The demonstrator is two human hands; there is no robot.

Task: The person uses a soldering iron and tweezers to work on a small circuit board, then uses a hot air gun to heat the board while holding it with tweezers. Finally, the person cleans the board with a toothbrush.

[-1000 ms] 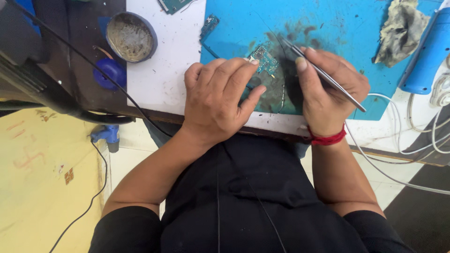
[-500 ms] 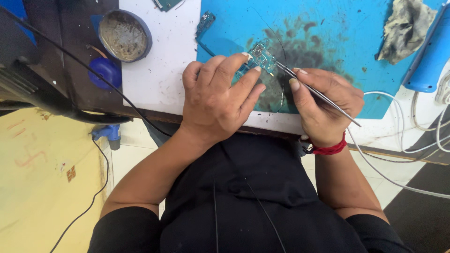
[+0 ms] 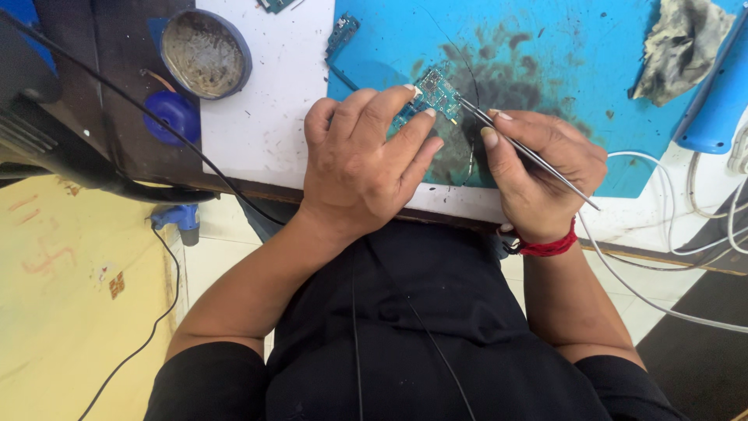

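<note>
My left hand (image 3: pixel 362 160) lies flat on the blue mat (image 3: pixel 569 47) and presses down on a small green circuit board (image 3: pixel 433 92). My fingertips hold the board by its near edge, so it sits just past my fingers, partly hidden under them.

My right hand (image 3: pixel 541 175) pinches thin metal tweezers (image 3: pixel 523 150) between thumb and fingers. The tweezers slant up and to the left from this hand. Their sharp tips touch the right edge of the board, right next to my left fingertips. I wear a red string (image 3: pixel 549 245) around my right wrist.

The mat under both hands has a big dark smudge on it. Past my left hand, further away, lies another little board piece (image 3: pixel 343 33) at the mat's edge. To the left of my left hand, on the white table top (image 3: pixel 269 117), stands a round tin (image 3: pixel 205 53) with grey dirt inside, and a blue cap (image 3: pixel 173 115) lies near it. A black cable (image 3: pixel 117 97) runs across that side.

Far past my right hand lies a dirty rag (image 3: pixel 679 48), next to a blue tool (image 3: pixel 721 101). White wires (image 3: pixel 670 203) curl to the right of my right hand.
</note>
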